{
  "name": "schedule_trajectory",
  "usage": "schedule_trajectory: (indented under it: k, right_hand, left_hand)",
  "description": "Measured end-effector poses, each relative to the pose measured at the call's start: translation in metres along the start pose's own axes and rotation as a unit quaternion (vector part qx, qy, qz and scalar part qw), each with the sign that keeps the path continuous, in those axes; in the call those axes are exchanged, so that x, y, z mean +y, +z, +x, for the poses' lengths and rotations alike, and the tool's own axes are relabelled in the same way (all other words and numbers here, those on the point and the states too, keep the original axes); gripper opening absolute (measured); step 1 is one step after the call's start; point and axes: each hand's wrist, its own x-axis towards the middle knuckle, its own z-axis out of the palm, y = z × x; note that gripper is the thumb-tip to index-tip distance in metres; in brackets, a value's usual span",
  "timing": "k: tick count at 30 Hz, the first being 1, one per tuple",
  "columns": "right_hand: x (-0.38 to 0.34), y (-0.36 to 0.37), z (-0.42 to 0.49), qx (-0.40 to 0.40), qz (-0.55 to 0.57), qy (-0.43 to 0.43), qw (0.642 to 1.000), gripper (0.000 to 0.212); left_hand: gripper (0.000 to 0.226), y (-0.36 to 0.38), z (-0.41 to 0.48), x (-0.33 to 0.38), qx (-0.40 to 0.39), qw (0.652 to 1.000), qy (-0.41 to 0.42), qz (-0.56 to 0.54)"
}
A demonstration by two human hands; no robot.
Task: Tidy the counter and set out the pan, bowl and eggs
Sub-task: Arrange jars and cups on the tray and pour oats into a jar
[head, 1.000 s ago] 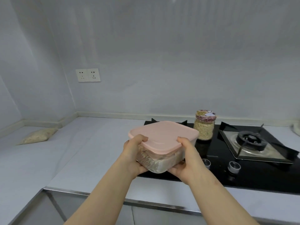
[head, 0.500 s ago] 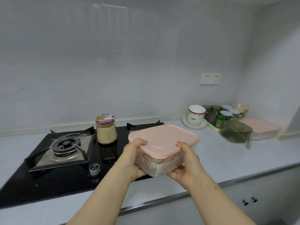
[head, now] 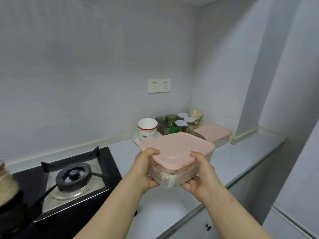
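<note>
I carry a clear plastic container with a pink lid [head: 177, 149] in mid-air above the white counter [head: 241, 156]. My left hand [head: 145, 169] grips its left corner, thumb on the lid and fingers underneath. My right hand [head: 200, 175] grips its right corner the same way. A white bowl with a red band [head: 147, 126] stands on a saucer at the back of the counter, behind the container. No pan and no eggs are in view.
A black gas hob with a burner [head: 74, 175] lies at the left. At the left edge stands a jar of grain [head: 6, 185]. Several jars and cups [head: 179, 123] crowd the back right corner beside a second pink-lidded container [head: 212, 133].
My view has swung to the right along the counter, with the container held in both hands the same way. The hob has slid to the left and the corner with jars has come closer.
</note>
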Motion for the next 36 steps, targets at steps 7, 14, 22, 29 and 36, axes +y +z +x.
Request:
schedule_trajectory:
  k: [7,14,22,29,36]
  right_hand:
    - [-0.054,0.003,0.086,0.037,0.030,-0.039,0.998,0.053]
    - [-0.092,-0.010,0.163,0.060,0.031,-0.044,0.997,0.048]
    - [-0.146,-0.034,0.242,0.065,0.037,-0.025,0.997,0.044]
    - [-0.182,-0.059,0.309,0.097,0.013,-0.018,0.995,0.037]
    - [-0.193,-0.078,0.360,0.131,-0.038,-0.035,0.990,0.038]
  left_hand:
    - [0.048,0.054,0.107,0.024,-0.042,0.999,-0.015,0.024]
    - [0.043,0.100,0.177,0.031,-0.067,0.995,-0.031,0.062]
    - [0.037,0.166,0.247,0.037,-0.057,0.994,-0.050,0.075]
    - [0.035,0.212,0.313,0.028,-0.026,0.994,-0.059,0.090]
    - [0.051,0.234,0.369,0.015,0.013,0.990,-0.074,0.116]
